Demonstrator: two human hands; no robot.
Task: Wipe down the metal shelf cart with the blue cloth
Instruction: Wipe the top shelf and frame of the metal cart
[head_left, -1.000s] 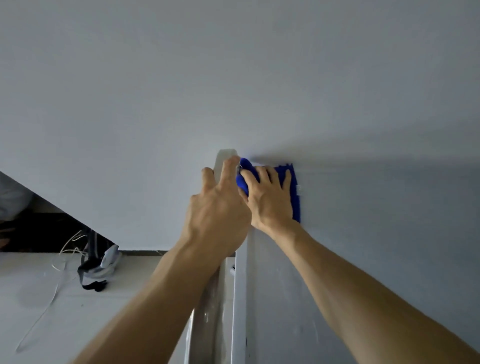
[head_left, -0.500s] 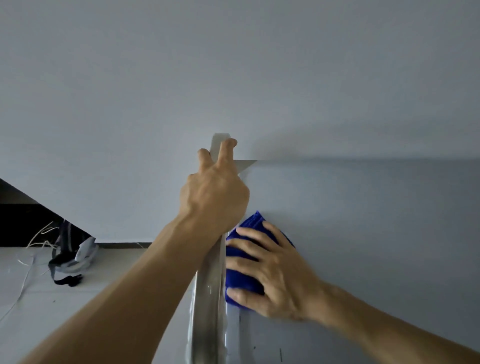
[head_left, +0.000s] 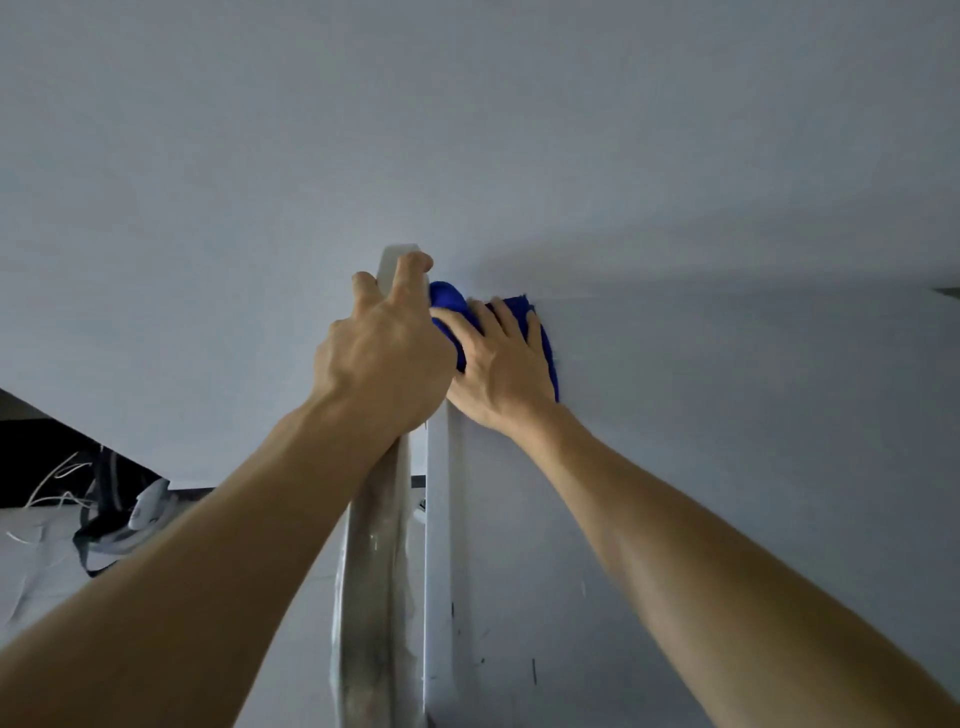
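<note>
The metal shelf cart fills the right half of the view as a flat grey shelf surface (head_left: 701, 467) with a raised left rim, beside an upright metal post (head_left: 374, 571). My left hand (head_left: 382, 353) is wrapped around the top of that post. My right hand (head_left: 498, 358) lies flat with fingers spread, pressing the blue cloth (head_left: 548, 353) onto the shelf at its far left corner, right against the post. Most of the cloth is hidden under my palm.
A plain pale wall (head_left: 467, 130) rises directly behind the cart. On the light floor at lower left lie a grey and black strapped object (head_left: 124, 519) and thin white cables (head_left: 47, 493). A dark gap (head_left: 36, 452) sits under the wall there.
My right hand has slid the blue cloth from nearer me back up along the shelf's left rim to the far corner. My left hand has kept its grip on the post.
</note>
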